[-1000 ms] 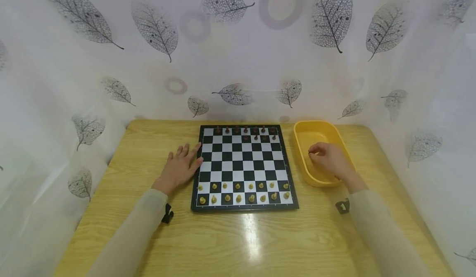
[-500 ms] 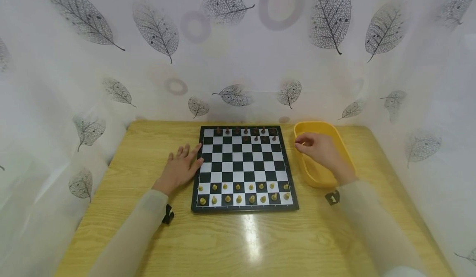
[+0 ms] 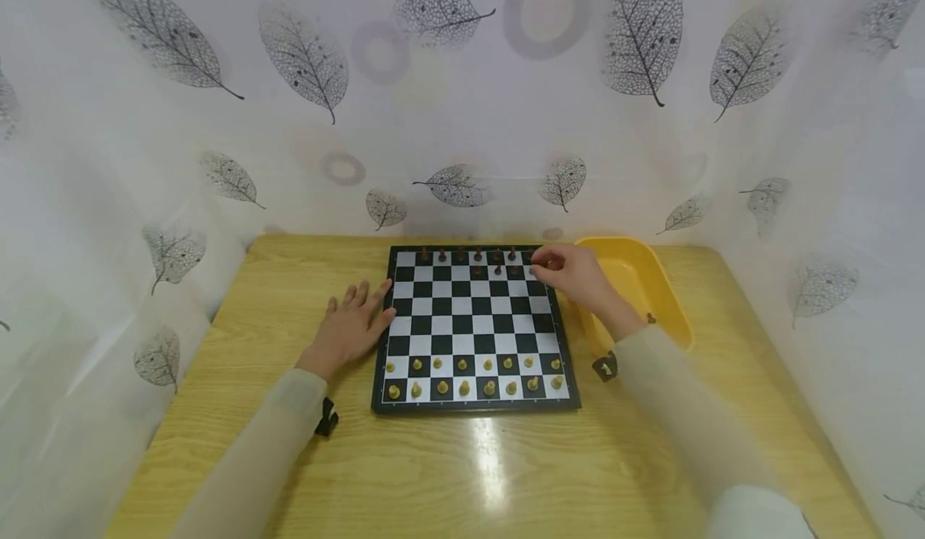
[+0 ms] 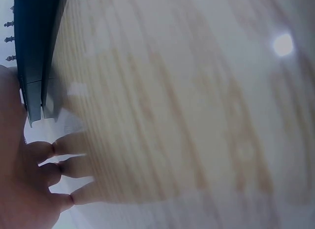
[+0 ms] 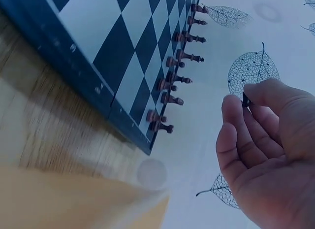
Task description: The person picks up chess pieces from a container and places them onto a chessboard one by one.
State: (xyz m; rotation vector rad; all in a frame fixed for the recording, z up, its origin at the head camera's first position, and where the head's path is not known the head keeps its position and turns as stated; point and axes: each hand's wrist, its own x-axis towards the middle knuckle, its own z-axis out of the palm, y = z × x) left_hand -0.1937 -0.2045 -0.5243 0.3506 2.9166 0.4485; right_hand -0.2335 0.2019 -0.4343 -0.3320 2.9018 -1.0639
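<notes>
A black-and-white chessboard (image 3: 471,314) lies on the table, with yellow chess pieces (image 3: 462,365) along its near rows and dark red-brown chess pieces (image 3: 478,255) along the far side. My right hand (image 3: 578,275) is over the board's far right corner. In the right wrist view its thumb and forefinger pinch a small dark chess piece (image 5: 246,99), mostly hidden by the fingers. Spread flat on the table, my left hand (image 3: 348,334) touches the board's left edge with thumb and forefinger. The left wrist view shows that hand beside the board's dark side (image 4: 34,47).
Right of the board stands a yellow plastic basin (image 3: 668,298), partly under my right forearm. A brown chess piece (image 3: 651,318) lies inside it. Behind the wooden table (image 3: 405,475) hangs a white leaf-patterned curtain (image 3: 462,113).
From the basin, my right hand has moved left to the board's far right corner, pinching the small dark piece. A chess piece in the basin now shows. The left hand stays put.
</notes>
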